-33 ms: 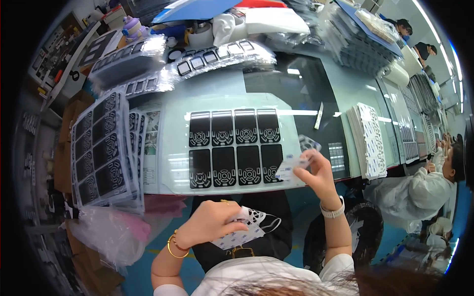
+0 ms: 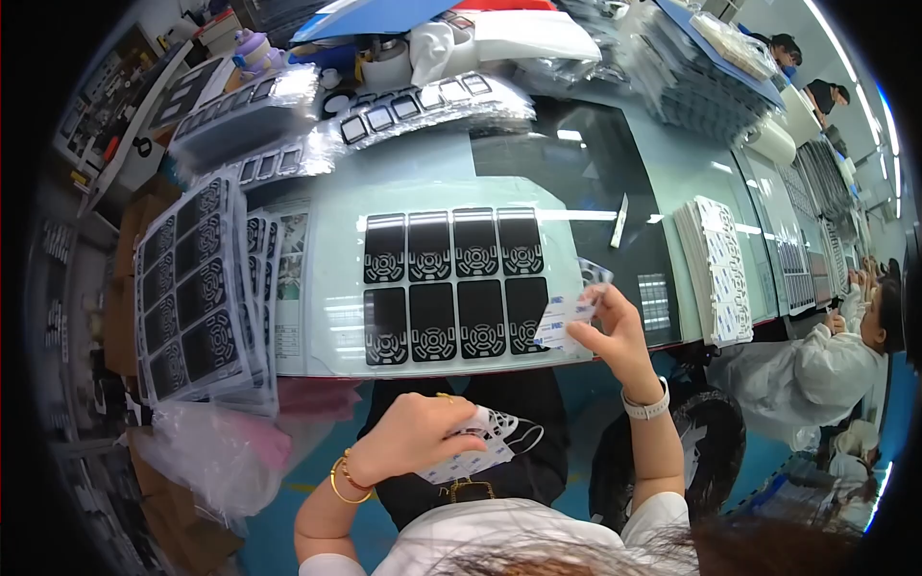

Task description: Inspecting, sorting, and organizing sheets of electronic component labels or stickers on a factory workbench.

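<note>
Over my lap, my left hand [image 2: 413,437] is closed on white die-cut adhesive sheets [image 2: 471,459] with blue print and cut-out openings. The fingers of my right hand [image 2: 617,331] pinch a white adhesive piece with blue print [image 2: 562,322], its patterned cut-out end standing up above the fingertips. This piece hangs at the right end of two rows of black panels [image 2: 456,288], partly covering the lower right one. Each panel has a plain black area and a ring-shaped cut-out pattern at its near end. They lie on a glass-topped table [image 2: 336,240].
Stacked sheets of black panels [image 2: 192,288] stand at the left. A pile of white adhesive sheets [image 2: 720,278] lies at the right, near a slim white cutter [image 2: 619,221]. Wrapped frames [image 2: 413,110] and more stacks line the back. A person in white [image 2: 807,384] sits to the right.
The adhesive piece in my right hand has turned slightly and its print shows more sharply. My left hand has barely moved; the whole view has shifted a little.
</note>
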### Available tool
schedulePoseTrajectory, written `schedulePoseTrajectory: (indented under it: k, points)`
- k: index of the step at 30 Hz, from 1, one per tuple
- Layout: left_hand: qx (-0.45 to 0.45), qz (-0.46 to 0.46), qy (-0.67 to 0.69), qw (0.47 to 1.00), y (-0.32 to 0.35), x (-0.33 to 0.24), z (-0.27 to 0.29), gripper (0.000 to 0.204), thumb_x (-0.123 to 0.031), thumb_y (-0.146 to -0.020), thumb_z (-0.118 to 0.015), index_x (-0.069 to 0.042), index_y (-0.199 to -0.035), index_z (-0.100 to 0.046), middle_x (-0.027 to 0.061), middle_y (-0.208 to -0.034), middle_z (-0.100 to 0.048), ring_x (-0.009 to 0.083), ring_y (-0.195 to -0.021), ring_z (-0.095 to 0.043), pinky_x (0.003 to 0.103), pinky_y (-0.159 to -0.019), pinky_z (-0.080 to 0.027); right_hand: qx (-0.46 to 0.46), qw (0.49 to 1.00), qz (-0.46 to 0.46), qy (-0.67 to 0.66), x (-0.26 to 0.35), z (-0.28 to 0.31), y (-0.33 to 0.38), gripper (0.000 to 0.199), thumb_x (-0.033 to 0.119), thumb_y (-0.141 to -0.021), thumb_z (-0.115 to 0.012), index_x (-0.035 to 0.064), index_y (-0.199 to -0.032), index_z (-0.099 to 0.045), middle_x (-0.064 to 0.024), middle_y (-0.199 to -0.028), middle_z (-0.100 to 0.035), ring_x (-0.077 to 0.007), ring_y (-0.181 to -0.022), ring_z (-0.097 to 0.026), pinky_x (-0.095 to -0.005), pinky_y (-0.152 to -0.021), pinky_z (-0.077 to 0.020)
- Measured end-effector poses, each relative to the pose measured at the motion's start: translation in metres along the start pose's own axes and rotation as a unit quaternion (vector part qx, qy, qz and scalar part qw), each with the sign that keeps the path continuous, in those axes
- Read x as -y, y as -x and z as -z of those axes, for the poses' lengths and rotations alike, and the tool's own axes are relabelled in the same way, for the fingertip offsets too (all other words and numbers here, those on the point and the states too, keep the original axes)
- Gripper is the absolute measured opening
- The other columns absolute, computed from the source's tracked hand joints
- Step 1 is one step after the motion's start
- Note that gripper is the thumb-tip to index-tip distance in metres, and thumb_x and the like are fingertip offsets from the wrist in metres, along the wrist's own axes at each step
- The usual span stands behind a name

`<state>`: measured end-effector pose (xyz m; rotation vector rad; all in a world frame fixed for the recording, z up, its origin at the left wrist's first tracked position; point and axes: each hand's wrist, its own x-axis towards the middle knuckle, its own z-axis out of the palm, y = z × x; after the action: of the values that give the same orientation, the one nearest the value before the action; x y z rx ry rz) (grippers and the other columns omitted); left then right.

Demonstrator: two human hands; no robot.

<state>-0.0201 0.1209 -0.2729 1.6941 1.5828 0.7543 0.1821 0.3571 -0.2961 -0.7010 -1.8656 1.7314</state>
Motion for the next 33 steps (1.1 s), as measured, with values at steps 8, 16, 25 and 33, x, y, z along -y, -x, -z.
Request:
schedulePoseTrajectory:
  k: [8,16,25,33]
  points:
    - [-0.008,0.037,-0.022,0.999,-0.009,0.005,-0.04,0.035,-0.03,-0.08,-0.081,-0.009,-0.104,-0.066,0.0101,-0.073,-0.067,0.0293,-0.063,-0.066,0.036,-0.055,-0.049,0.032,0.999,-0.025,0.02,-0.018,0.006,-0.008,0.068,0.007,-0.084,-0.075,-0.0031,-0.143,-0.043,-0.0023,-0.098,-0.069,-0.0073,-0.089,-0.058,-0.0247,-0.086,-0.045]
    - [-0.152,0.081,0.036,0.984,-0.021,-0.004,-0.046,0.022,-0.023,-0.091,-0.073,-0.009,-0.108,-0.067,0.0075,-0.057,-0.061,0.023,-0.048,-0.061,0.032,-0.048,-0.044,0.039,0.993,0.025,0.109,-0.002,-0.001,-0.004,0.085,0.003,-0.081,-0.075,-0.0038,-0.153,-0.03,-0.0084,-0.112,-0.069,-0.0122,-0.106,-0.063,-0.0301,-0.1,-0.0438]
    - [-0.207,0.087,0.404,0.887,-0.051,-0.014,-0.051,0.029,0.0,-0.088,-0.075,-0.001,-0.111,-0.056,-0.0042,-0.059,-0.059,-0.0017,-0.049,-0.049,0.018,-0.044,-0.03,0.012,0.986,0.147,0.079,0.029,-0.037,0.025,0.092,-0.002,-0.077,-0.075,-0.0028,-0.155,-0.027,-0.0056,-0.099,-0.06,-0.0125,-0.095,-0.063,-0.0304,-0.089,-0.0505]
    - [-0.22,-0.004,0.488,0.845,-0.061,-0.018,-0.054,0.015,0.001,-0.09,-0.072,-0.002,-0.101,-0.062,-0.0061,-0.069,-0.061,-0.0037,-0.054,-0.046,0.016,-0.047,-0.029,0.038,0.979,0.197,0.036,0.027,-0.032,0.032,0.099,0.0,-0.072,-0.079,-0.0019,-0.155,-0.025,-0.0076,-0.11,-0.059,-0.0174,-0.102,-0.059,-0.0313,-0.09,-0.048]
